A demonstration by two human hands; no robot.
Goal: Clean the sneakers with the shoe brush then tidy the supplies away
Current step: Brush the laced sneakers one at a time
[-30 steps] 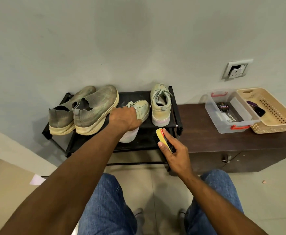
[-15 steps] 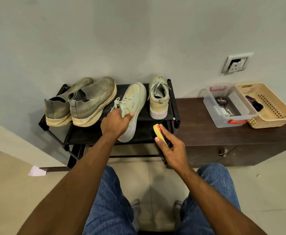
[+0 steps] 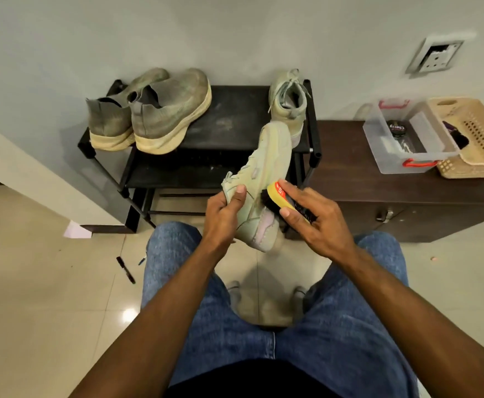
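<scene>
Gripped sneaker in left hand, near the rack. Clasped brush in right hand, bristles touching sneaker.

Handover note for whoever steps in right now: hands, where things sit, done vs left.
Left hand grips the pale green sneaker, held in the air in front of the shoe rack.
Right hand grips the shoe brush, bristles against the sneaker's side.
Its mate stands on the rack's top shelf, right end; the grey pair stands at the left end.
Clear box with a polish tin and the beige basket sit on the cabinet.
Done: one sneaker picked up, brush applied.
Left: brushing the sneakers, then stowing supplies.
</scene>
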